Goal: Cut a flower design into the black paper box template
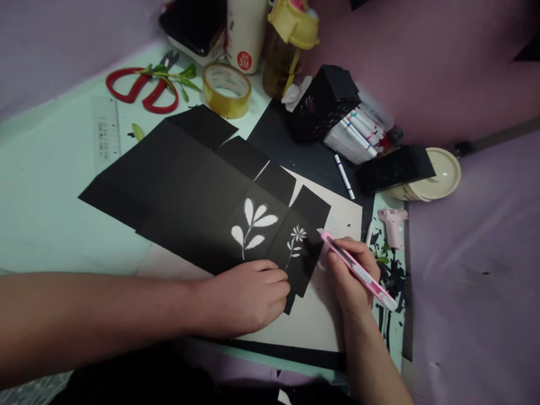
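Note:
A large black card sheet (177,180) with fold lines and flaps lies across the table. Two shapes are cut through it: a leaf sprig (253,225) and a small flower (296,241). My left hand (247,295) presses down on the sheet's near edge, just below the cut-outs, fingers curled. My right hand (350,275) holds a pink craft knife (358,271), its tip pointing at the sheet's right edge beside the flower. A pale board (337,225) lies under the sheet.
Red scissors (141,87) with a green sprig (171,76), a tape roll (226,89), a clear ruler (105,132), bottles and a black box of markers (337,115) stand at the back. A loose marker (344,176), pink glue gun (392,225), round lid (434,177) and black scraps are at right.

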The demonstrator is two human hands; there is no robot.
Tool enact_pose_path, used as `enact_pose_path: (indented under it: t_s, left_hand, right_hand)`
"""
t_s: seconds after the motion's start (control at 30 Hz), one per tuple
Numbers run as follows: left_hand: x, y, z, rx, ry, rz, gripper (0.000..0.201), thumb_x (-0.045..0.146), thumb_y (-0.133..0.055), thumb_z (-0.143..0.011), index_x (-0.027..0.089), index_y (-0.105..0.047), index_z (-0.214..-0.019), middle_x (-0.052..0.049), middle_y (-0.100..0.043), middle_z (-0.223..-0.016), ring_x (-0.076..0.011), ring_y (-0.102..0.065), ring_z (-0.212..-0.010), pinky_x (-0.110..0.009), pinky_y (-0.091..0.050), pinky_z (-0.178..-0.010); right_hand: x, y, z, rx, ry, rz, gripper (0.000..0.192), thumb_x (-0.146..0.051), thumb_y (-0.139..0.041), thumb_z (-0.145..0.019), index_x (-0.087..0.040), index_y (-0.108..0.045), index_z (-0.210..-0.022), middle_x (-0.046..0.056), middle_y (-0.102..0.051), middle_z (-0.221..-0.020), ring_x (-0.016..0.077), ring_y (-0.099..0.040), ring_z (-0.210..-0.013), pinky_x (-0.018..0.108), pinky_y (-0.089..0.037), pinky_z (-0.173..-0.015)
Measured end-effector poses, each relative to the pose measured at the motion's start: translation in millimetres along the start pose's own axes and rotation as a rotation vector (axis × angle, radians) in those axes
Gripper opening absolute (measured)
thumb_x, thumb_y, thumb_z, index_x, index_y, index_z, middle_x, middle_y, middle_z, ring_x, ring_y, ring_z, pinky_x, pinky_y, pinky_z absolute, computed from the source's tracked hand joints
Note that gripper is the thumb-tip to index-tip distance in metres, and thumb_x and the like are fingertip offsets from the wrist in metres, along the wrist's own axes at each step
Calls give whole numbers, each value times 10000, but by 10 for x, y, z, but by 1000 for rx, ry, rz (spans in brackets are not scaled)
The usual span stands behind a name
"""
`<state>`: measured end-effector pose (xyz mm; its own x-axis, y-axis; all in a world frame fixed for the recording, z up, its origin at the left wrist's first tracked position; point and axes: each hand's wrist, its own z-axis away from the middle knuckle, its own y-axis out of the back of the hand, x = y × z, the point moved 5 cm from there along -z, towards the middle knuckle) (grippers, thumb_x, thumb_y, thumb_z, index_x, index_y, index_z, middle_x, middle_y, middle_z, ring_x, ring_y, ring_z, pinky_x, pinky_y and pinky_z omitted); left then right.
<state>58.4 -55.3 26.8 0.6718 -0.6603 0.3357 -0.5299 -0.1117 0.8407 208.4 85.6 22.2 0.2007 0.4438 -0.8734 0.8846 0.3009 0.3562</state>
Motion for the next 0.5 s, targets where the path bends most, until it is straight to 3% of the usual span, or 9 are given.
enact_pose_path:
  t_s: [0.1, 0.17, 0.3, 0.4, 0.5]
  left_hand:
    - [-6, -10, 11, 2, 14, -4, 140, 124, -512, -930, 164, -640, -890, -100, -680, -1012, -215, -598, -1001, -366, -489, -925]
    - [-5, -27, 17, -23, 19, -4, 156, 122, -494, -935, 155, -637, -882, -104, -675, -993, -220, -595, -982, -363, -502, -899]
    - [-21, -45, 16, -45, 41, -3, 202, 110, -456, -949, 145, -636, -863, -100, -663, -949, -213, -590, -956, -340, -519, -861]
    - [-34, -51, 8, -56, 20, -30, 215, 102, -443, -950, 133, -646, -887, -104, -663, -962, -216, -585, -975, -343, -518, -887]
    - [-44, -73, 2, -94, -9, -50, 209, 103, -455, -944, 119, -654, -885, -102, -660, -938, -223, -584, -967, -353, -517, -912]
  right_hand:
    - [-108, -67, 61, -1, 43, 15, 81, -147, -680, -820, -226, -671, -834, -3, -642, -719, 147, -604, -649, 269, -472, -580]
    - [-163, -115, 110, -10, 33, 33, 112, -131, -667, -828, -227, -665, -887, -12, -638, -715, 134, -593, -619, 251, -466, -553]
    - [-254, -224, 138, -109, -123, 17, 182, -180, -655, -853, -231, -655, -1028, -3, -685, -779, 136, -631, -634, 245, -506, -566]
    - [-337, -315, 130, -217, -211, 89, 93, -207, -658, -859, -226, -684, -946, 7, -712, -808, 136, -646, -669, 236, -512, -589]
    - [-360, -379, 142, -193, -170, 134, 53, -171, -644, -838, -212, -668, -862, -11, -682, -737, 119, -597, -605, 226, -469, -546]
